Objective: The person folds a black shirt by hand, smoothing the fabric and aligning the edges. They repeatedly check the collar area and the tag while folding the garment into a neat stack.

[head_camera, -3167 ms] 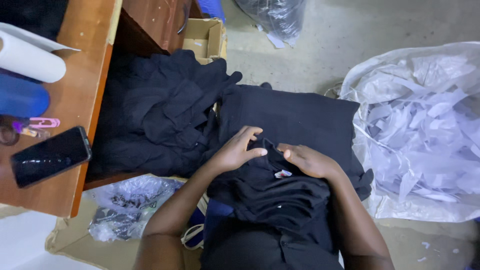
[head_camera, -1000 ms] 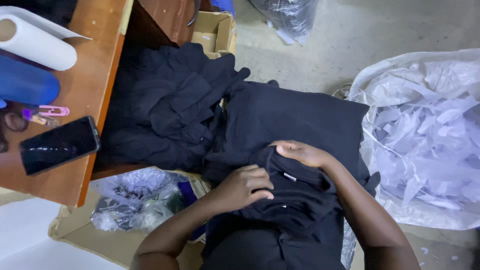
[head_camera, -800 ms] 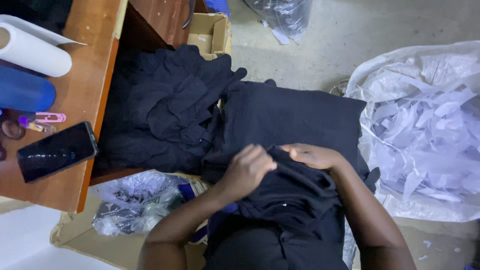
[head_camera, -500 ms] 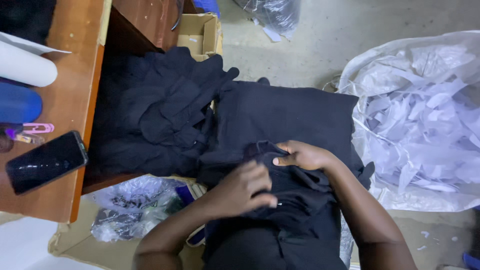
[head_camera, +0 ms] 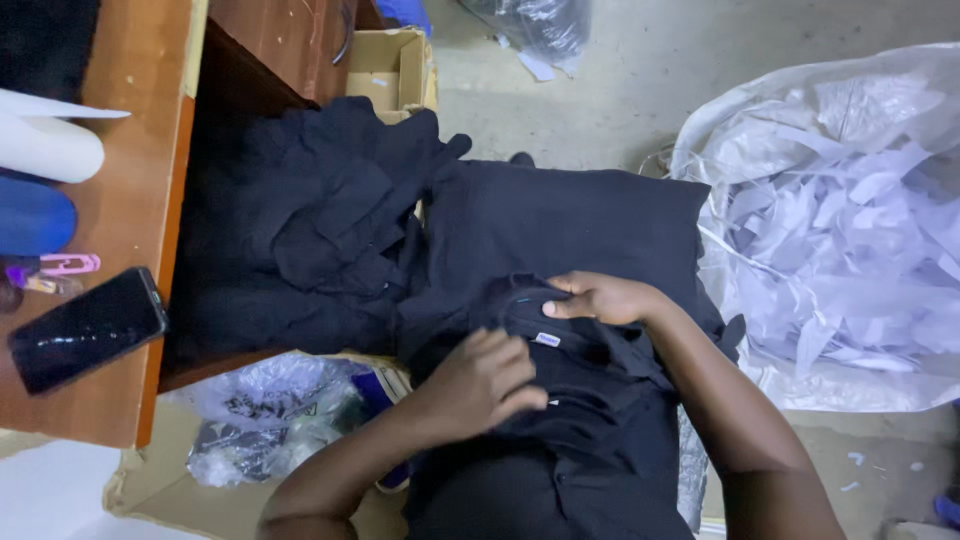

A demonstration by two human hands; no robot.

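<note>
Both your hands are on a black collared shirt lying in your lap.

Nearest you, your left hand (head_camera: pixel 480 385) is curled almost closed, its fingers bunching the fabric of the black shirt (head_camera: pixel 570 400) just below the collar. Your right hand (head_camera: pixel 600 298) lies flatter, fingertips pinching the collar edge beside the small white label (head_camera: pixel 547 339). The shirt looks light, soft and limp, so it will likely sag and crease wherever it is unsupported; the collar and the shoulder seams seem the firmest places to take hold. Beyond it, a folded black garment (head_camera: pixel 570 220) lies flat, touching a loose heap of black clothes (head_camera: pixel 300 230) on the left. Further left is a wooden desk (head_camera: pixel 130 200) with a dark phone (head_camera: pixel 85 328). To your right is a clear bag of white paper scraps (head_camera: pixel 850 230).
</note>
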